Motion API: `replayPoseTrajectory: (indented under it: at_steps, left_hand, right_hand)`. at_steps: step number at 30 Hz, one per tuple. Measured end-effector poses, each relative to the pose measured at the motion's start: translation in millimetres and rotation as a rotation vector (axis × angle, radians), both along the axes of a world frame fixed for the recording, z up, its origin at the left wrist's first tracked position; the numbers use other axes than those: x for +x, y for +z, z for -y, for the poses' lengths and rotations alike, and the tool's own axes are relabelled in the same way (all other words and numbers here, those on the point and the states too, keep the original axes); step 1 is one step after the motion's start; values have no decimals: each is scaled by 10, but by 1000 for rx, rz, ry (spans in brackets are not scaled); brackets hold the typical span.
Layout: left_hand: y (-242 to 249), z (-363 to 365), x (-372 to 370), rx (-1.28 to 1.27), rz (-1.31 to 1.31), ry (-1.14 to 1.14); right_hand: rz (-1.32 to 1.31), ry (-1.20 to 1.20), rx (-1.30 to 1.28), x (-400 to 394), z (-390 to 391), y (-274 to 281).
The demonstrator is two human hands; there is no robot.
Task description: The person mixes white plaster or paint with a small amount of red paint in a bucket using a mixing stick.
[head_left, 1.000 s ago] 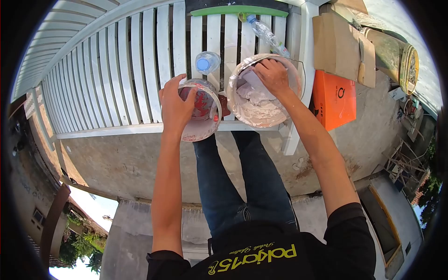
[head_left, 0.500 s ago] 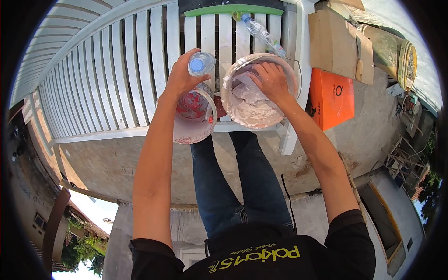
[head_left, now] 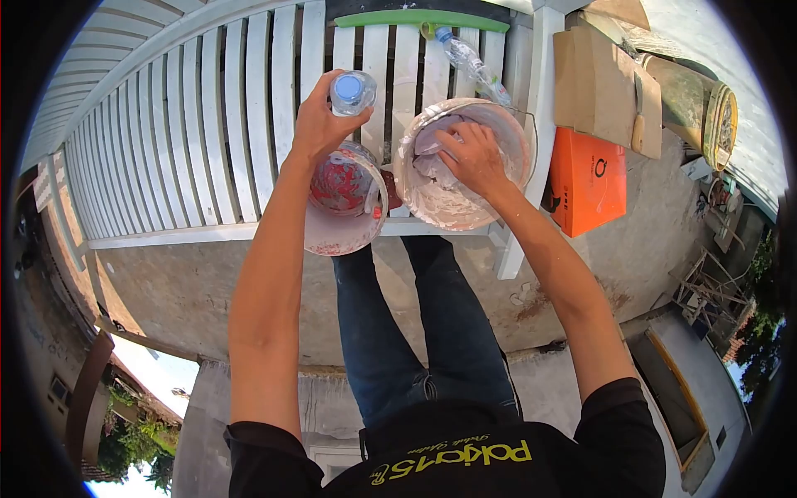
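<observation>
My left hand (head_left: 322, 124) is wrapped around a clear plastic bottle (head_left: 352, 93), its blue cap facing up at me. Below that hand stands a pail (head_left: 336, 236) with red and white paint smears inside. My right hand (head_left: 475, 156) reaches into a larger bucket (head_left: 452, 217) whose walls are caked with pale plaster-like residue. Its fingers are curled down at a pale lilac, crumpled-looking mass (head_left: 429, 166) in that bucket; what they pinch is hidden beneath them.
Both buckets stand on a white slatted bench (head_left: 187, 124). Behind the larger one lies another clear bottle (head_left: 469, 60), near a green strip (head_left: 422, 17). To the right are an orange box (head_left: 588, 183), cardboard (head_left: 599, 91) with a tool on it, and a dirty tipped bucket (head_left: 721, 124).
My left hand has lifted the bottle slightly up and away from the red-smeared pail. My right hand has shifted a little within the larger bucket, toward its left side.
</observation>
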State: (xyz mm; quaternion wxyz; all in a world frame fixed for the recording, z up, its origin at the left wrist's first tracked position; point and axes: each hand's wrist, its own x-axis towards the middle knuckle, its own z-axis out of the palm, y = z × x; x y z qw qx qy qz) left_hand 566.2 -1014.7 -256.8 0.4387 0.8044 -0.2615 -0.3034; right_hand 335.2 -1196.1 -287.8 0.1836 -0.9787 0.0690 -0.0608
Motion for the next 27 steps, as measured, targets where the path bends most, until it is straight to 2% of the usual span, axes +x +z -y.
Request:
replayPoseTrajectory:
  at_steps: [6,9,12,15,20,24,27]
  left_hand:
    - [227,-110,81,-84,112,81]
    - [405,-206,74,-155,74,204]
    - [591,-356,76,-236,38,284]
    - [1013,-522,-8,-264,43,371]
    - [1345,-949,-195,-352,74,471]
    - [1364,-1401,-381,-352,101,467]
    - [1452,-1658,-577,-317,70,467]
  right_hand:
    - [45,100,35,52,-59,-73]
    - [20,-128,136,102,-67,-102]
    - [-145,-475,237,152,-26,-88]
    - [-166,-798,598,195,78,-190]
    - [-218,-768,434,171,88,-301]
    - [-308,-706,394,173,38,-214]
    - [-170,-595,235,80,-36,-210]
